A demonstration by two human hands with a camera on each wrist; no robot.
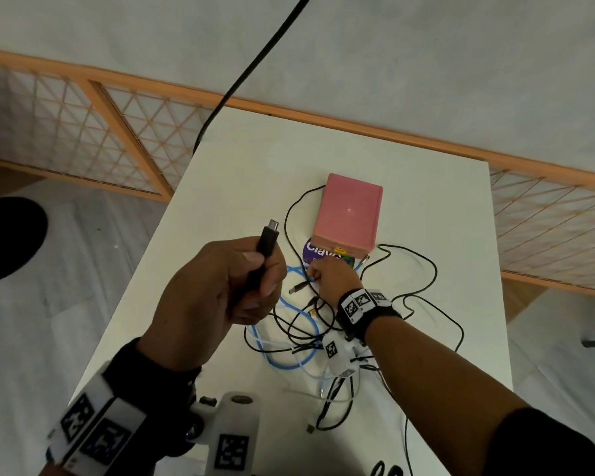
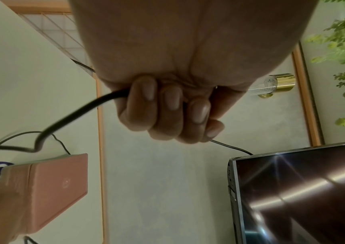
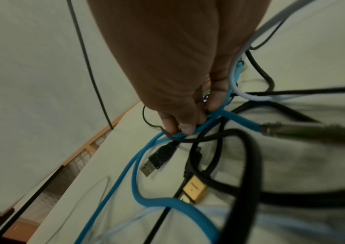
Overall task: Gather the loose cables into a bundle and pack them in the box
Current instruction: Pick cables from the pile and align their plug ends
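Loose cables (image 1: 327,324) lie in a tangle on the white bench (image 1: 437,214), spread from about 6 o'clock of the pink box (image 1: 347,214) down toward the person. The box is a smooth, matte, rectangular block with rounded edges and a small round mark on its top face; it is closed, so its contents cannot be seen. Its near end rests on a round purple sticker (image 1: 315,254) with white lettering.

The tangle mixes thin black leads, a thicker rubbery black cable (image 3: 248,158), a bright blue cable (image 3: 144,166) with a matte sheath, and pale whitish-blue ones (image 3: 248,97). Among them lie a black USB plug (image 3: 159,158) with a metal tip, a flat gold-coloured connector (image 3: 194,189) and a ridged metal barrel plug (image 3: 288,128) on the end of the blue cable.

The left hand (image 1: 217,290) is raised above the bench at 9 o'clock of the tangle, its fingers (image 2: 167,107) clenched round a thick black cable end (image 1: 267,242), whose flat black plug with a small metal tip stands up out of the fist. The lead trails from the fist down toward the box.

The right hand (image 1: 334,276) reaches down at 6 o'clock of the box, just beside the sticker. Its fingertips (image 3: 179,125) pinch the blue cable where it crosses a thin black lead, right at the far edge of the tangle.
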